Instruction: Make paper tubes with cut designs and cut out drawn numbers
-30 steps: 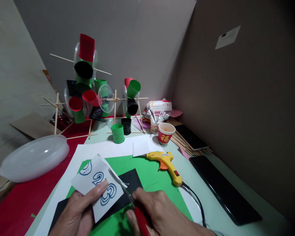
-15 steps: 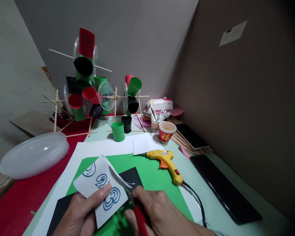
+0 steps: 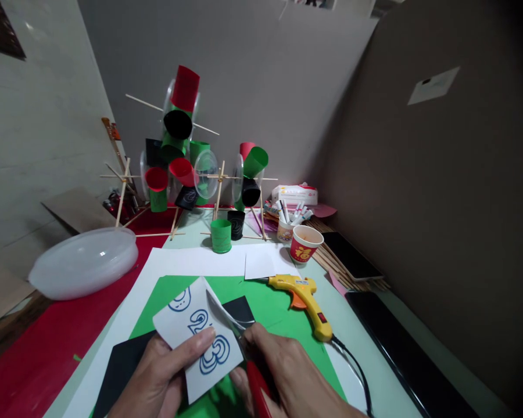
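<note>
My left hand pinches a white paper slip with blue outlined numerals drawn on it, thumb on top. Red-handled scissors are gripped in my right hand, and their blades lie against the slip's right edge. Both hands hover over green paper and a black sheet that rest on white paper.
A yellow glue gun with a black cord lies to the right. Behind stand a green cup, a red paper cup, a cup of markers, stick-and-cup models, a white plastic lid, and phones.
The camera view has shifted, so the scene sits further right and lower. My hands keep the slip and scissors; the blades stay at the slip's edge.
</note>
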A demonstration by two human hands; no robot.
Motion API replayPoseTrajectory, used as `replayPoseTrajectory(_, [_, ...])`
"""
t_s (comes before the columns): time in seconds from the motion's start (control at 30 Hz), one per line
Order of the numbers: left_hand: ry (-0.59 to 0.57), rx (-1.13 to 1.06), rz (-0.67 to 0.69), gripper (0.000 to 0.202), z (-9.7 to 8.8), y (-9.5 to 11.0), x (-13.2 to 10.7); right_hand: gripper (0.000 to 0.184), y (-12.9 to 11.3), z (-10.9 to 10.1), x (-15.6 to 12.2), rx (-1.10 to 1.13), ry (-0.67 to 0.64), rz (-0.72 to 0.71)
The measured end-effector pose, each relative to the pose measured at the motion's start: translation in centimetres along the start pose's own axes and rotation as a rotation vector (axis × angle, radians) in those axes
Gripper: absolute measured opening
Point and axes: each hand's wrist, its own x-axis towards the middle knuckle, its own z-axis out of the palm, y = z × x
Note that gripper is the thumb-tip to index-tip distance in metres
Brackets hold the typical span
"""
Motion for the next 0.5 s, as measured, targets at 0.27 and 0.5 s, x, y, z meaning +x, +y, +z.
replayPoseTrajectory(0.27, [-0.067,-0.027,-0.08,0.097,-0.47,-0.38,0.22,0.019,0.8,0.67,-0.16,-0.02,-0.021,-0.032])
replayPoseTrajectory(0.5, [-0.084,-0.044,-0.057,0.092,-0.21,-0.1,-0.01,0.018,-0.09,-0.23,0.24,-0.006,0.008,-0.022])
